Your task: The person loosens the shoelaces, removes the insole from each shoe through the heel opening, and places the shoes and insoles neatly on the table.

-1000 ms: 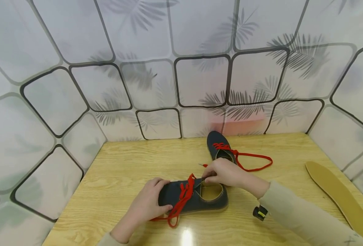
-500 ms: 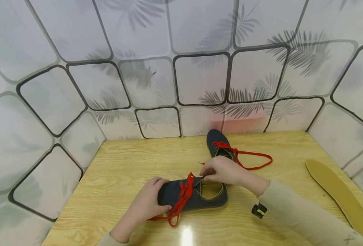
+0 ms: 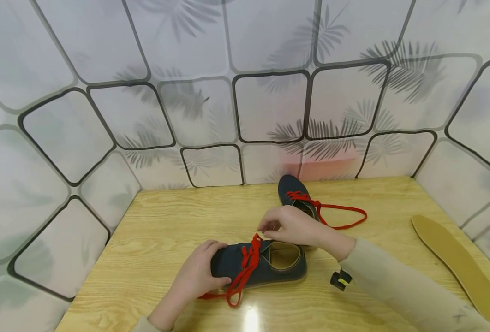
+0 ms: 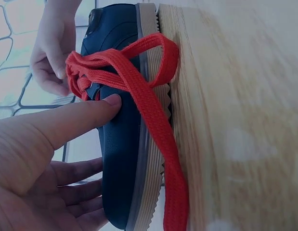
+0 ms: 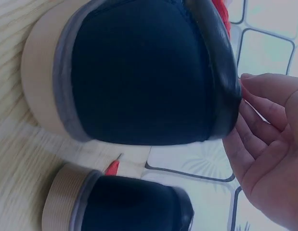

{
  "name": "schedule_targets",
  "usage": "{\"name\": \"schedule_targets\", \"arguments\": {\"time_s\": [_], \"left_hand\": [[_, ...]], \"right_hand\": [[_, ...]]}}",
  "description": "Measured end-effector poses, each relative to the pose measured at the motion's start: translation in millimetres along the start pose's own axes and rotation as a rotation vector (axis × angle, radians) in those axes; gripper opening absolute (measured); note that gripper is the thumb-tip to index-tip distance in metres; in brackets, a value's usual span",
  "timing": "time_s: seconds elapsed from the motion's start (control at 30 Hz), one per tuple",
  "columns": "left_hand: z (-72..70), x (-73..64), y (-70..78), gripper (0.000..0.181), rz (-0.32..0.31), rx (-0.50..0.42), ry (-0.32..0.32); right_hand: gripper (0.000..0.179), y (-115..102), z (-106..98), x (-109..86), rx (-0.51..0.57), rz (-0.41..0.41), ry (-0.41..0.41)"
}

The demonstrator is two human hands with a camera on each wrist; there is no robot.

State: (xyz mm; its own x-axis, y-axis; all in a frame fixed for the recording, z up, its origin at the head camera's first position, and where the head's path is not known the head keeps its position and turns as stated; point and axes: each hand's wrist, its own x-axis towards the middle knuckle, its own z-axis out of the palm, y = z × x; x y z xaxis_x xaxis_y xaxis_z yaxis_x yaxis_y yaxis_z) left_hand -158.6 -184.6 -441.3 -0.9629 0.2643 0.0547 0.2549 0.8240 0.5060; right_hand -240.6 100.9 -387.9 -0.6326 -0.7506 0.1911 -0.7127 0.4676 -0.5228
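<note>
At the near centre of a wood-grain table [image 3: 174,221], a left hand [image 3: 200,270] is gripping the toe of a navy lace-up shoe [image 3: 275,275], its tan interior [image 3: 284,256] showing, while a right hand [image 3: 288,226], thumb parted from loosely bent fingers, is hovering by the flat red laces [image 3: 248,269]. Only the left wrist view is revealing the sole's [image 4: 151,159] sawtooth edge.

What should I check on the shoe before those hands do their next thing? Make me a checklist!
1. Left hand holding the front shoe by its toe: ok.
2. Front shoe upright, sole facing down: ok.
3. Right hand gripping the red laces: cannot tell; its fingertips are close to them.
4. Red laces neat: not ok; they hang loosely over the shoe's side.
5. Loose insole inside a shoe: not ok; it lies on the table.
</note>
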Motion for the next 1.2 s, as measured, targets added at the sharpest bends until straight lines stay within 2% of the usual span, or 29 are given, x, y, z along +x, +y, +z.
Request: {"name": "schedule_targets", "arguments": {"time_s": [0.33, 0.47, 0.63, 0.83, 1.2], "left_hand": [[-2.3, 2.5, -0.7, 0.079, -0.014, 0.001, -0.004], [-2.3, 2.6, -0.9, 0.079, -0.012, -0.003, -0.008], [-1.1, 2.6, -1.7, 0.079, -0.014, -0.009, -0.013], [0.2, 2.6, -3.2, 0.078, -0.004, -0.003, -0.012], [0.1, 2.0, -2.2, 0.079, -0.001, -0.001, -0.006]], "right_hand": [[0.017, -3, 13, 6.4, 0.042, -0.064, -0.067], [0.020, -2, 18, 5.0, 0.018, -0.081, -0.082], [0.019, -2, 19, 3.6, -0.012, -0.074, -0.080], [0.010, -1, 21, 2.9, 0.010, -0.077, -0.073], [0.009, -4, 16, 4.7, 0.027, -0.069, -0.052]]}}
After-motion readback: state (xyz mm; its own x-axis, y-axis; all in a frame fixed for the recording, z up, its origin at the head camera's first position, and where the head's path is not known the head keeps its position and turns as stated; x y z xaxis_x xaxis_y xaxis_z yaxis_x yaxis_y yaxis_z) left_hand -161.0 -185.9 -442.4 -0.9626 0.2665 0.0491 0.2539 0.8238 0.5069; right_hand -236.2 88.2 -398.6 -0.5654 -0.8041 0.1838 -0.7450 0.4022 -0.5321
